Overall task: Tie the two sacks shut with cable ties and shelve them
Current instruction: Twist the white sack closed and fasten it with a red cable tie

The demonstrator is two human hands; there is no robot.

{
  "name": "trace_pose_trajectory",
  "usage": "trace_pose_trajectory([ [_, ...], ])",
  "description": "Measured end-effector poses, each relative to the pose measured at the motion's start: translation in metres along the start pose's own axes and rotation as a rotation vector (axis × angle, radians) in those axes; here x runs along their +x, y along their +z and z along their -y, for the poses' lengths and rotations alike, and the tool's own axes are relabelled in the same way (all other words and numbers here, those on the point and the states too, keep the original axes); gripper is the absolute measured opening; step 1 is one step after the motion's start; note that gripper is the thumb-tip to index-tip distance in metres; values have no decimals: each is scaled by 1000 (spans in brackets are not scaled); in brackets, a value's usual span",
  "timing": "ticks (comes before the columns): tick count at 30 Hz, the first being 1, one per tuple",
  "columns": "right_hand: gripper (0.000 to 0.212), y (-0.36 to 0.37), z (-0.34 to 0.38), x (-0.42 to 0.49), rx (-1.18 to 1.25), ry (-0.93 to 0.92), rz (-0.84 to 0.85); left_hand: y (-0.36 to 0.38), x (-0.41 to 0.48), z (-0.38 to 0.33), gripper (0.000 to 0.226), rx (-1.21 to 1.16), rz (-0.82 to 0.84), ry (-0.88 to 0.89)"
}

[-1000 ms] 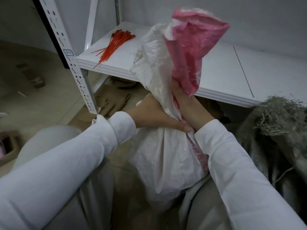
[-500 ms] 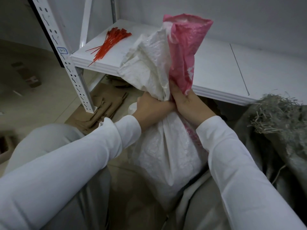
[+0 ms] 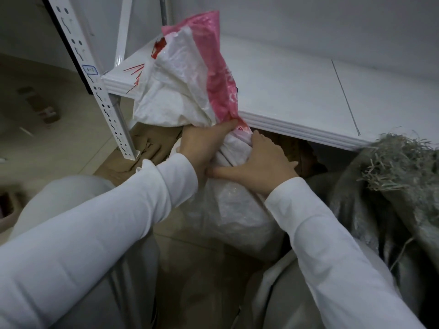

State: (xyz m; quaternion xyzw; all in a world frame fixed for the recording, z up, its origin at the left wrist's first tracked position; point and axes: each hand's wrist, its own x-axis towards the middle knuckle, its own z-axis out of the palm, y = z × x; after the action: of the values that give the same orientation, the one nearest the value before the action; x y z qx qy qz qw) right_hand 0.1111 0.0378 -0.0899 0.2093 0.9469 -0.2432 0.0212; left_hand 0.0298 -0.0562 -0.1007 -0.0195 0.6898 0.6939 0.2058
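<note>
1. The white sack (image 3: 237, 210) stands on the floor (image 3: 47, 143). Its long axis runs upright. Its gathered neck (image 3: 234, 141) sits level with the front edge of the shelf (image 3: 297, 91), and the loose top flares above the neck, leaning left.
2. Your left hand (image 3: 202, 143) grips the neck, fingers wrapped tight round the bunched cloth.
3. Your right hand (image 3: 263, 162) sits just below and right of the neck. Its thumb stretches toward the left hand and its fingers bend onto the cloth.
4. The cable ties (image 3: 135, 70) lie on the shelf, up and left of the neck, mostly hidden behind the flared top. The left hand is nearer to them, so you probably need to pass the hold to the right hand before reaching.
5. The grey sack (image 3: 392, 174) stands right of the neck. Its frayed top is open and untied.
</note>
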Motion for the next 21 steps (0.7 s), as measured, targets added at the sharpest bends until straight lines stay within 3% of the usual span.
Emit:
trace_pose_trajectory([
  [5,94,2,-1,6,81,29,43,8,-4,9,84,59,33,70],
  [9,42,5,3,8,78,-7,-6,4,-7,7,50,164,26,167],
  [13,5,-6,3,12,81,0,-93,4,-12,-1,28,335,22,289],
  [16,14,-7,4,18,-15,36,-195,3,-16,-4,34,394,19,296],
  [19,22,-8,2,23,-73,-52,-272,6,-21,-4,67,279,28,249],
  [21,30,-10,-2,27,-122,-148,-291,6,-23,-3,62,249,37,208],
])
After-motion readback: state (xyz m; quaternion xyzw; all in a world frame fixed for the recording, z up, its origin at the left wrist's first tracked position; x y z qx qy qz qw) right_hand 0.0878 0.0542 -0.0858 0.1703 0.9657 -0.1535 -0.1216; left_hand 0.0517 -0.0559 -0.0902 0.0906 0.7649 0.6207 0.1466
